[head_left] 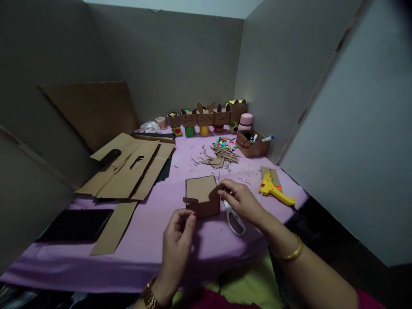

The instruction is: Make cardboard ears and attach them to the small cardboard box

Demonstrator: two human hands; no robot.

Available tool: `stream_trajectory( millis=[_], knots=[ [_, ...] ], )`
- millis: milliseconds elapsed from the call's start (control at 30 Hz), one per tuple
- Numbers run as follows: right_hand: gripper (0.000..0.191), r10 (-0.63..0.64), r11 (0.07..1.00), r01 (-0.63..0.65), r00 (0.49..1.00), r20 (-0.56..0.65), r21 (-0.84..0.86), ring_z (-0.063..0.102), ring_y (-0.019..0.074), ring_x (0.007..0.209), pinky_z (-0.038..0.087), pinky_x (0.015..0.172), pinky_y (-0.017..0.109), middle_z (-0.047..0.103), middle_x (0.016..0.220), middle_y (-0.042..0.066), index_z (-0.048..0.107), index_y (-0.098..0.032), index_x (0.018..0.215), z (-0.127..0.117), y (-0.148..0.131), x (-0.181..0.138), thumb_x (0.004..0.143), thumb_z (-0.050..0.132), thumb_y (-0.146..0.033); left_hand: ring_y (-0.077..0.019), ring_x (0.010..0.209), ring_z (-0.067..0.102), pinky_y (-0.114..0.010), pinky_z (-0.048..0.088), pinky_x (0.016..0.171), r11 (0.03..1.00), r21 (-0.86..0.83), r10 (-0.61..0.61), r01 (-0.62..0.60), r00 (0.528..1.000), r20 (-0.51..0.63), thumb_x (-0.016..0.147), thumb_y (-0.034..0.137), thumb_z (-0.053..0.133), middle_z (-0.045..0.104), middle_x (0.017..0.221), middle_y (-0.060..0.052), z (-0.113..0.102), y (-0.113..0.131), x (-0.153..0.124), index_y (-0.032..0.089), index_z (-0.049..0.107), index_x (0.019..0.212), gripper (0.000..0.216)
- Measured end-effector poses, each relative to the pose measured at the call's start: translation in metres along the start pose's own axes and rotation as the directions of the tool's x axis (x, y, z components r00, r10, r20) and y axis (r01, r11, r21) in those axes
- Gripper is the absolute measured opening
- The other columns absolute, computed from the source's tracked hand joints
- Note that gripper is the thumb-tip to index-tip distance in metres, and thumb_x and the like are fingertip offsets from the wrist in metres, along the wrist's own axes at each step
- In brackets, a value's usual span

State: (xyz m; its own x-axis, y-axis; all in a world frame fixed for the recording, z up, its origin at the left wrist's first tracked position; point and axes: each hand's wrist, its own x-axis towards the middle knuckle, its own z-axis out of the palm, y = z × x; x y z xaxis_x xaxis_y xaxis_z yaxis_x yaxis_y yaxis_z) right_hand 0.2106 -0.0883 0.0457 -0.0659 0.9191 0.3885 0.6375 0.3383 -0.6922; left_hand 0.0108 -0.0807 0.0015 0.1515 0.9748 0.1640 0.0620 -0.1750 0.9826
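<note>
A small cardboard box (202,189) stands on the cloth before me, its inside facing up. My right hand (240,198) pinches a small rounded cardboard piece (215,192) at the box's right front corner. A similar cardboard piece (190,200) sits at the left front edge of the box. My left hand (180,238) is just in front of the box, thumb and forefinger closed together; what they hold, if anything, does not show. Scissors with a white handle (235,219) lie under my right hand, their blades mostly hidden.
A yellow glue gun (273,191) lies at right. Cardboard sheets (128,165), a cardboard strip (115,229) and a dark tablet-like slab (75,225) are left. Cardboard scraps (223,156), a pen box (252,148) and several cat-faced cardboard figures (205,118) are farther back.
</note>
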Motion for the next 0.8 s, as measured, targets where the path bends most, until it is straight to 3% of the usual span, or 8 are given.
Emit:
stream_trajectory(
  millis=[67,133,200,267,400,800],
  knots=[
    [0.015,0.004,1.000,-0.004,1.000,-0.005,-0.008,0.061,0.0179,0.079,0.044,0.071,0.027,0.067,0.084,0.004,0.063,-0.020,0.086,0.000,0.000,0.000,0.091,0.049,-0.022,-0.0150,0.072,0.050,-0.025,0.040,0.065,0.995,0.047,0.098,-0.093,0.990,-0.104,0.082,0.033,0.061,0.053,0.078,0.003,-0.007,0.003,0.005,0.024,0.056,0.091,0.014],
    [0.016,0.007,1.000,-0.007,1.000,-0.008,-0.013,0.061,0.0179,0.079,0.044,0.071,0.028,0.067,0.084,0.004,0.063,-0.020,0.086,0.000,-0.001,0.001,0.092,0.048,-0.022,-0.0165,0.080,0.050,-0.027,0.040,0.070,0.977,0.130,0.187,-0.170,0.974,-0.126,0.081,0.031,0.064,0.056,0.092,0.001,-0.014,0.008,0.013,0.025,0.057,0.103,0.024],
    [0.016,0.009,1.000,-0.009,1.000,-0.011,-0.018,0.061,0.0181,0.079,0.044,0.071,0.028,0.067,0.083,0.004,0.063,-0.020,0.086,0.001,-0.002,0.001,0.092,0.048,-0.021,-0.0186,0.091,0.052,-0.029,0.040,0.075,0.938,0.245,0.263,-0.247,0.964,-0.034,0.082,0.029,0.063,0.059,0.108,-0.003,-0.020,0.012,0.023,0.024,0.058,0.113,0.032],
    [0.016,0.009,1.000,-0.009,1.000,-0.013,-0.018,0.061,0.0181,0.079,0.044,0.071,0.028,0.067,0.082,0.004,0.063,-0.020,0.086,0.002,-0.002,0.000,0.092,0.048,-0.020,-0.0198,0.094,0.055,-0.030,0.041,0.076,0.897,0.319,0.294,-0.306,0.952,0.086,0.086,0.028,0.059,0.064,0.106,-0.005,-0.023,0.016,0.032,0.022,0.063,0.109,0.025],
    [0.016,0.006,1.000,-0.006,1.000,-0.008,-0.007,0.061,0.0172,0.078,0.043,0.070,0.027,0.066,0.081,0.003,0.062,-0.021,0.085,0.003,-0.002,-0.001,0.092,0.048,-0.020,-0.0192,0.089,0.061,-0.029,0.045,0.078,0.892,0.316,0.278,-0.322,0.944,0.177,0.089,0.030,0.054,0.070,0.089,-0.003,-0.025,0.020,0.039,0.022,0.070,0.089,0.018],
    [0.018,0.031,0.999,-0.031,1.000,-0.004,0.016,0.058,0.0180,0.074,0.043,0.069,0.028,0.065,0.079,0.004,0.062,-0.018,0.085,0.004,0.001,-0.001,0.092,0.047,-0.024,-0.0196,0.082,0.065,-0.028,0.047,0.074,0.910,0.308,0.209,-0.277,0.949,0.234,0.088,0.032,0.055,0.072,0.083,-0.003,-0.025,0.024,0.051,0.021,0.069,0.084,0.019]
  ],
)
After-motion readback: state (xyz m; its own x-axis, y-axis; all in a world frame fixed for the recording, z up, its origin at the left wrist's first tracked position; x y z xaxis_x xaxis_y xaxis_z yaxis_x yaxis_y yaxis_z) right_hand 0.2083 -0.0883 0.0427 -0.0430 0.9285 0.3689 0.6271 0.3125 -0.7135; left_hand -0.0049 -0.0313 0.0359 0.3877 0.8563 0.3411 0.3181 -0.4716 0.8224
